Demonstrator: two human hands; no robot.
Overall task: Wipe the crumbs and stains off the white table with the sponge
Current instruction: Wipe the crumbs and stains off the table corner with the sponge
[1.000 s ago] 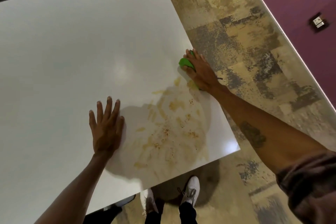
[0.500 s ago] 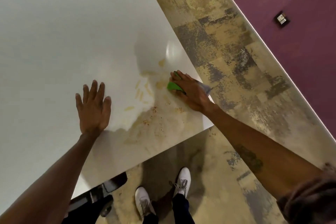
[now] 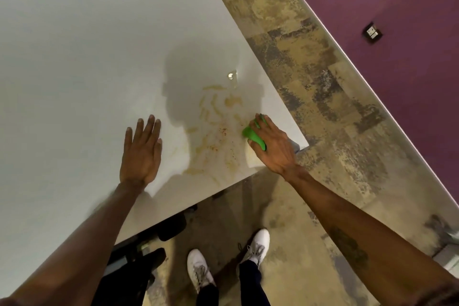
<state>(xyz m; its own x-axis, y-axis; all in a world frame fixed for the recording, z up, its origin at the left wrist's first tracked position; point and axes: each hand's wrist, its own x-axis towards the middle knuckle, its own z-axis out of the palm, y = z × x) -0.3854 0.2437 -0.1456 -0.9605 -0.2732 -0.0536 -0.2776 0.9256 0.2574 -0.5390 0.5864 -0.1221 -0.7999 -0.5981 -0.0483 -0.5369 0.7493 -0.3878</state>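
A white table (image 3: 87, 57) fills the left and middle of the head view. Yellowish smears and reddish crumbs (image 3: 218, 131) cover its near right corner. My right hand (image 3: 275, 149) presses a green sponge (image 3: 252, 135) onto the tabletop close to that corner, at the right side of the stains; only part of the sponge shows under the fingers. My left hand (image 3: 141, 154) lies flat on the table, fingers spread, to the left of the stains and holding nothing.
The table's right edge and near edge meet at a corner (image 3: 304, 143) just right of my right hand. Below are a mottled tan floor (image 3: 323, 82), my white shoes (image 3: 257, 246), and a purple wall (image 3: 397, 7) with a socket.
My right hand has slid the sponge from the far edge of the stained patch toward me along the table's right side. My left hand stays flat on the table.
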